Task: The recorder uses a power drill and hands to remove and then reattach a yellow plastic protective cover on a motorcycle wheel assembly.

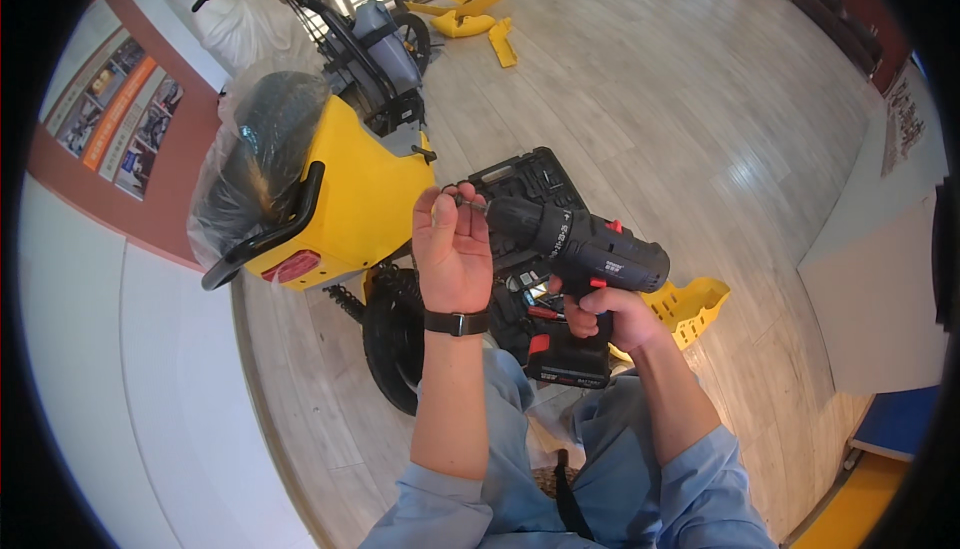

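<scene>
My right hand (622,319) is wrapped round the grip of a black cordless drill (610,254) with red buttons and a battery at its base. The drill lies sideways in the air, its chuck toward my left hand (455,254). A thin metal bit sticks out of the chuck. With the palm turned up, my left thumb and fingers are pinched at the tip of that bit, round a small dark piece too small to name. Below and behind the drill, an open black tool case (540,174) lies on the floor, partly hidden by my hands and the drill.
At my left stands a yellow scooter (370,184) with a plastic-wrapped seat and a black wheel (390,349). Farther back are a second, partly stripped scooter (375,49) and loose yellow panels (465,24). Another yellow panel (700,309) lies right of the drill. A white counter (880,259) stands right.
</scene>
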`<state>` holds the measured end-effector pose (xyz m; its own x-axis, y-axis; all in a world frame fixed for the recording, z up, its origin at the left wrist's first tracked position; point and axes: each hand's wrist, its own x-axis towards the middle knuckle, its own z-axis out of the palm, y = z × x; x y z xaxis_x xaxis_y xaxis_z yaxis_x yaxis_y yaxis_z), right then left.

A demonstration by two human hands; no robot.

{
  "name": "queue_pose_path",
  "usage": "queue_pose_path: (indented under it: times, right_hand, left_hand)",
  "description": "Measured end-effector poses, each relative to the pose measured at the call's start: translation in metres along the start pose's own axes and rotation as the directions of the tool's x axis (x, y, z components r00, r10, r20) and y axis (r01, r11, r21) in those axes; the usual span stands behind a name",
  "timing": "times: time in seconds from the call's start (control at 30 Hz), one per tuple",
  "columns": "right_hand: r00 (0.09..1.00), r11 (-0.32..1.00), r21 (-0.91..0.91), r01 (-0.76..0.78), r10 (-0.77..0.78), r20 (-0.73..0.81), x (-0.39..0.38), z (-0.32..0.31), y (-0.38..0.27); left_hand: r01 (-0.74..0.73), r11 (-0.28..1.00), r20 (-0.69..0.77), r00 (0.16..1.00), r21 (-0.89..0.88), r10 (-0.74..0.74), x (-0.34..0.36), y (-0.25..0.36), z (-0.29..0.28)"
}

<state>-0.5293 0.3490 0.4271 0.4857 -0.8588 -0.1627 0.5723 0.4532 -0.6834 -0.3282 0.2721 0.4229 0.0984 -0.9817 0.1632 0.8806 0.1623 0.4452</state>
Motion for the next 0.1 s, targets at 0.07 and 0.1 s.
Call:
queue_pose_path:
  times: [0.07,0.1]
  right_hand:
    - [1.0,0.998,-0.068,0.015,-0.015,0.001,0.0001,-0.0006,-0.0014]
    - [1.0,0.99,-0.135,0.03,-0.03,0.003,0.0,-0.0012,-0.0018]
  left_hand:
    - [0.027,1.0,-0.068,0.997,0.003,-0.027,0.0006,-0.001,-0.0037]
    - [0.027,1.0,-0.068,0.997,0.003,-0.027,0.0006,-0.0011,-0.0046]
